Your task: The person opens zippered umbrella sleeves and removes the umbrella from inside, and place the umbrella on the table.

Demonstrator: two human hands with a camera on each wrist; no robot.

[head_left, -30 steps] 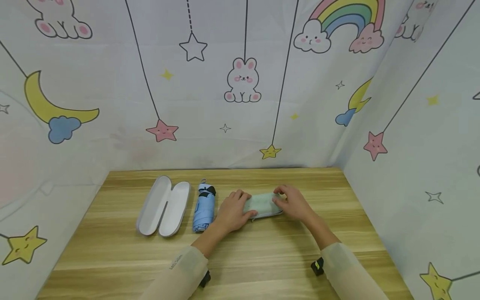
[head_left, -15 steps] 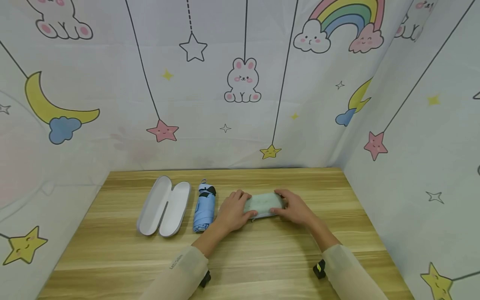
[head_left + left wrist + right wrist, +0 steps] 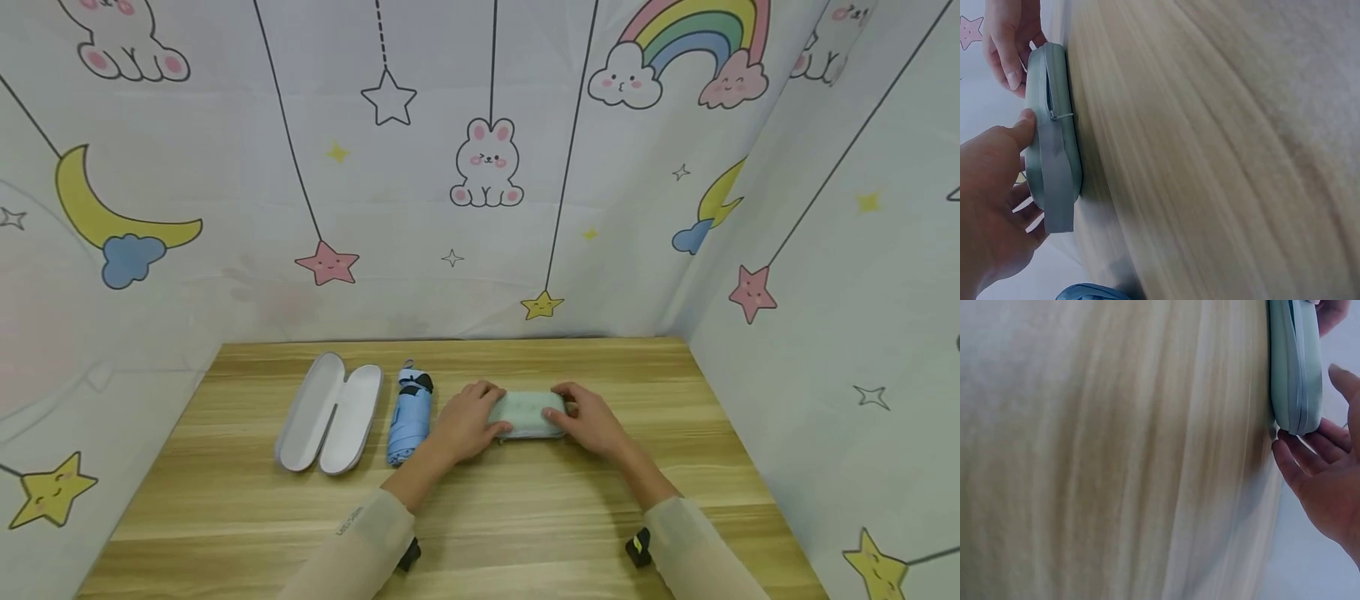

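Observation:
A mint-green zippered case [image 3: 525, 410] lies flat on the table, in all three views. My left hand [image 3: 467, 423] grips its left end, thumb on the near top edge and fingers round the far side. A grey strap [image 3: 1057, 181] hangs at that end beside a small zipper pull [image 3: 1060, 115]. A dark slit shows along part of the zipper. My right hand [image 3: 590, 418] is at the right end. In the right wrist view its relaxed fingers [image 3: 1310, 456] touch round the end, while the thumb stands off from the top.
Left of my left hand lies a folded blue umbrella [image 3: 409, 421], close to the forearm. Farther left is a white glasses case [image 3: 351, 421], lid open. A printed cloth wall [image 3: 420, 308] borders the wooden table [image 3: 525, 525] at the back and sides.
The green case has turned slightly, its front edge now more level. My right hand has shifted its fingers about the right end, its thumb now over the top. The left hand stays nearly still.

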